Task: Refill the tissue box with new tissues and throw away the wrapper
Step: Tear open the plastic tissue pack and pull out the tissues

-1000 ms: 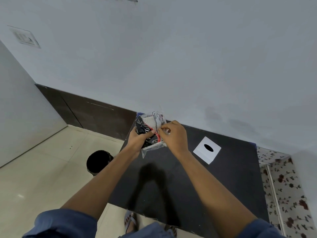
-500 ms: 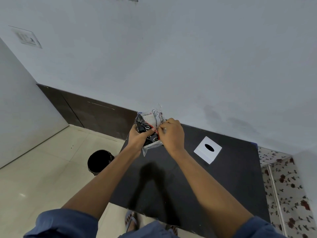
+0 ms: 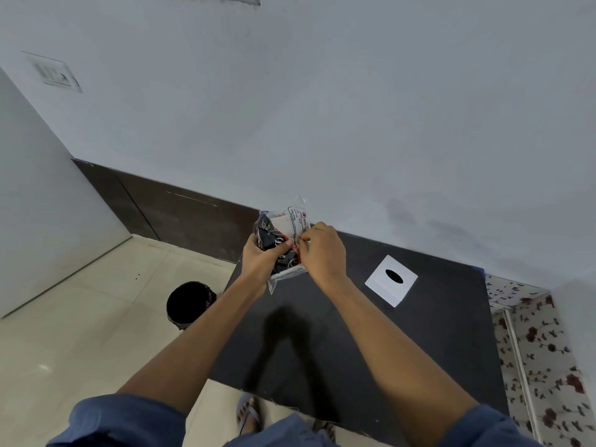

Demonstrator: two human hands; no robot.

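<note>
A tissue pack (image 3: 280, 235) in a black, red and clear plastic wrapper is held above the far left corner of the black table (image 3: 380, 337). My left hand (image 3: 263, 258) grips the pack from the left and below. My right hand (image 3: 322, 253) pinches the wrapper at its right side, near the printed clear flap. White tissues show through the top of the wrapper. The white tissue box (image 3: 391, 280), with a dark oval slot in its top, sits on the table to the right of my hands.
A black bin (image 3: 190, 304) stands on the tiled floor left of the table. A grey wall runs behind the table. A floral cloth surface (image 3: 541, 350) borders the table on the right. My sandalled feet (image 3: 250, 414) show below the near edge.
Both hands with the pack have lifted slightly and shifted a little toward the wall. The grip on the wrapper looks the same.
</note>
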